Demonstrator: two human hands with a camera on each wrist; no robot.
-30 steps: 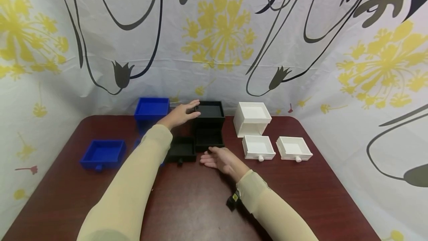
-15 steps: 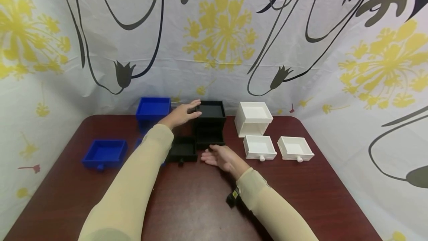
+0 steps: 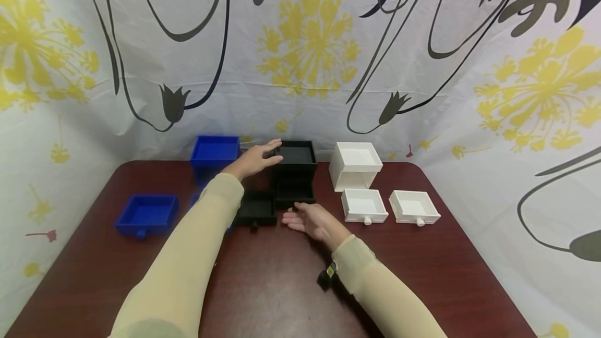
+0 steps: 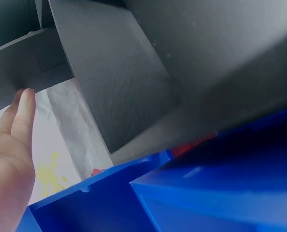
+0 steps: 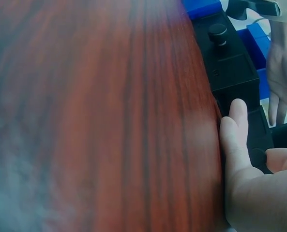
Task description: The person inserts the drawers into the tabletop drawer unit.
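Note:
In the head view, a black drawer cabinet (image 3: 296, 153) stands at the back middle, a black drawer (image 3: 294, 193) sticking out of its lower opening. My left hand (image 3: 255, 160) rests with extended fingers against the cabinet's upper left edge. In the left wrist view its fingertips meet the black rim (image 4: 32, 67). Low in front of the protruding drawer is my right hand (image 3: 315, 223), palm turned up and fingers straight. The right wrist view has its thumb (image 5: 281, 158) against the drawer's round knob (image 5: 258, 157). A second black drawer (image 3: 255, 207) lies just left.
On the left are a blue cabinet (image 3: 215, 150) and a blue drawer (image 3: 147, 215); more blue is partly hidden behind my left sleeve. Right of the black cabinet stand a white cabinet (image 3: 357, 163) and two white drawers (image 3: 363, 205) on the dark red table (image 3: 277, 286). Patterned cloth hangs behind.
The protruding black drawer has slid slightly deeper into its cabinet, with my right hand moving forward a little alongside. My left hand keeps its place on the cabinet.

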